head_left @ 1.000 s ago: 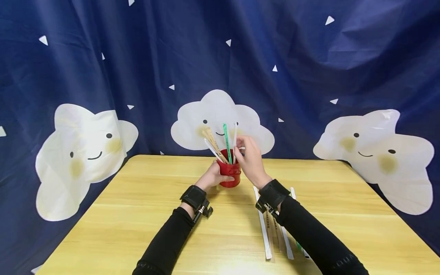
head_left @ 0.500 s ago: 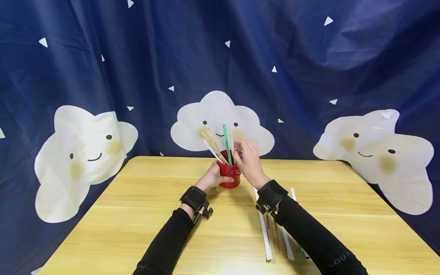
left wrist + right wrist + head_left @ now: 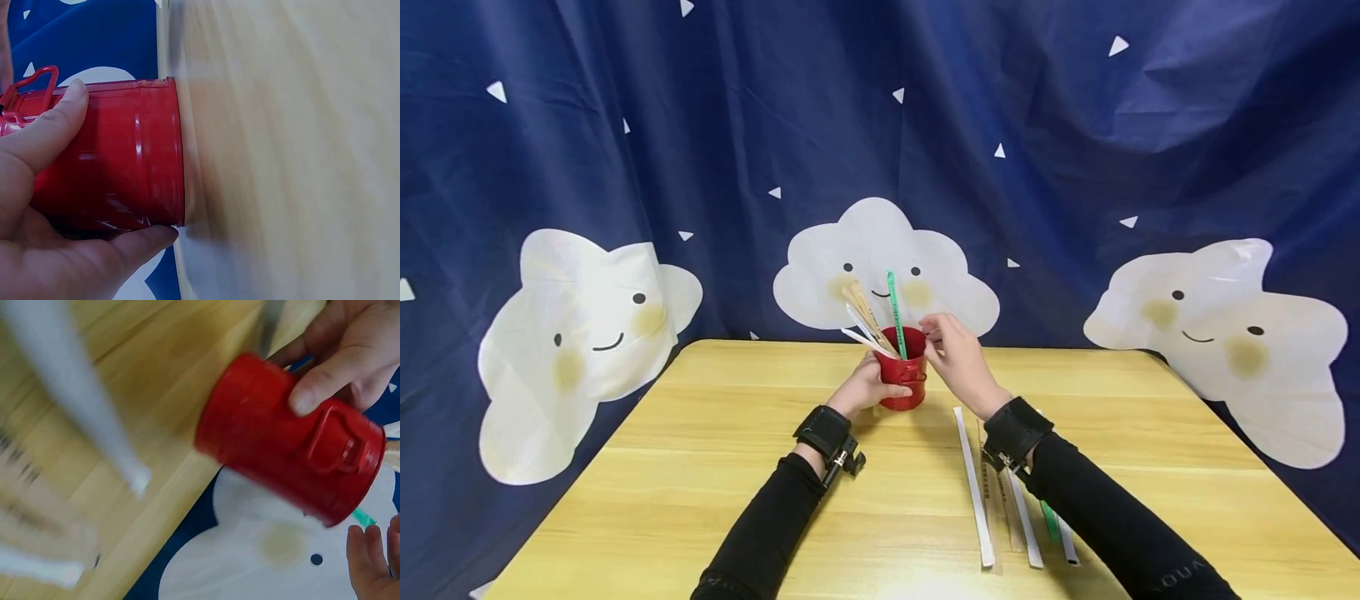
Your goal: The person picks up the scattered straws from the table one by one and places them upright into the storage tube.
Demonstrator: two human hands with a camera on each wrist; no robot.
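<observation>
Yellowish wooden worktop [image 3: 700, 467], maybe half done imo: left hand [image 3: 862, 385] gripping a red metal bucket [image 3: 902, 372] of green, brown and white paper-wrapped straws [image 3: 895, 312], right hand [image 3: 958, 360] loosely curled, seemingly empty by its rim, more loose straws [image 3: 974, 492] left lying nearer.

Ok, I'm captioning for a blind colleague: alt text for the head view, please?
A person's left hand grips a red bucket holding thin straws, while the right hand is raised beside it. More straws lie on the wooden table, partly hidden by the right sleeve; a cloud-printed blue curtain hangs behind.
</observation>
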